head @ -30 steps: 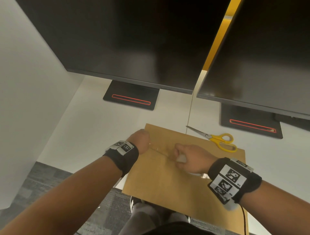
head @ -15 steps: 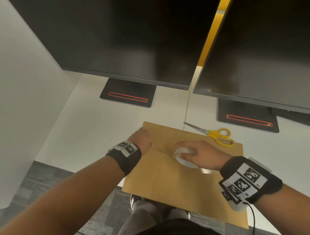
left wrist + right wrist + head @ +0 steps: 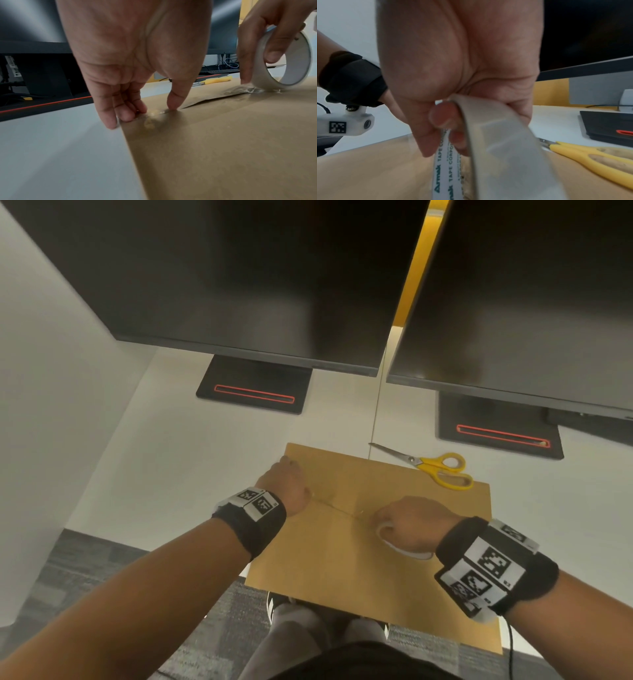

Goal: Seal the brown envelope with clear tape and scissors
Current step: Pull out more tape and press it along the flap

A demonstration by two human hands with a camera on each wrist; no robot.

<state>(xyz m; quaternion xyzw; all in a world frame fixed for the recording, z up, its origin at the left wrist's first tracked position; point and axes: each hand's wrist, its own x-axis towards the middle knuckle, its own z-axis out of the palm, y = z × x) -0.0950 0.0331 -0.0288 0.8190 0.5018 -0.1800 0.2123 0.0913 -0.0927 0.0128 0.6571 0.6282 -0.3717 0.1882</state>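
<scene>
From the head camera, the brown envelope [image 3: 359, 542] lies flat on the white desk [image 3: 171, 460], its near edge hanging past the desk's front. The left hand [image 3: 286, 486] presses down at the envelope's left edge, on the end of a strip of clear tape [image 3: 337, 508] that runs along the flap line to the right hand [image 3: 409, 523]. That right hand is wrapped over the tape roll [image 3: 397, 542], which stands on the paper. The yellow-handled scissors [image 3: 431, 469] lie at the envelope's far right corner, untouched, in front of 2 dark monitors [image 3: 239, 285].

Over to the left wrist view: fingertips [image 3: 126, 116] and thumb are planted straight down, pinning the glossy tape end at the envelope's [image 3: 223, 142] edge, nothing gripped. Across the way the right hand [image 3: 267, 27] has a finger hooked through the roll's [image 3: 289, 63] core, with the roll's rim touching the paper and crinkled tape just beneath it.

Right wrist view now: the right hand [image 3: 458, 67] clamps the tape roll [image 3: 501, 142] close to the lens, fingers curled inside against the printed white core. The scissors' [image 3: 594, 161] yellow handles rest on the envelope [image 3: 376, 173] just to the right.
</scene>
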